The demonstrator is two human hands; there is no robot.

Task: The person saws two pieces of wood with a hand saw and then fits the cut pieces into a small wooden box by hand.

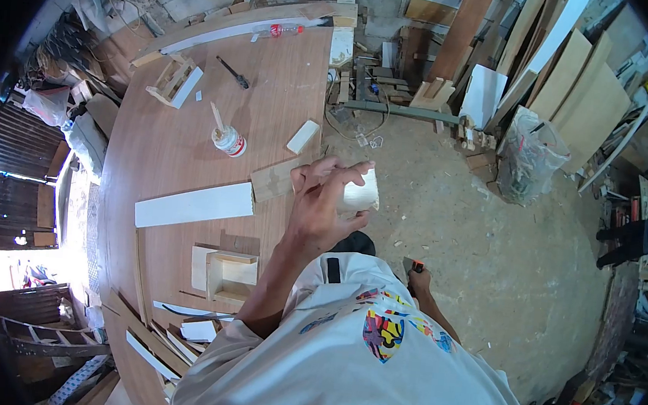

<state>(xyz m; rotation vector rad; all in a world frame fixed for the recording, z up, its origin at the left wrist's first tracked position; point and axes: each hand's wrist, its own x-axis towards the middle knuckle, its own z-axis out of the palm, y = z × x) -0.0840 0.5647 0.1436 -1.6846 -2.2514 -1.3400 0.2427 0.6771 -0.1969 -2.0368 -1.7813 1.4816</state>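
Note:
My left hand [322, 202] is closed on a small pale wood block [363, 191], pinched between thumb and fingers just past the table's edge. Low by my side, my right hand [421, 279] grips an orange-and-black tool [416, 266], too small to name exactly. Near the left hand, a bare wood offcut [276, 181] and a long white board [196, 205] lie on the table [147, 128]. A small white block [302, 136] rests farther up. Beyond the board stands an open white jar [229, 142] with a stick in it.
On the table are a small wooden frame [175, 81], a dark screwdriver-like tool [233, 73], a plastic bottle [286, 30], a small open wooden box [230, 277] and several strips. Boards [577, 78] lean at the right, near a plastic bag [531, 158] on the floor.

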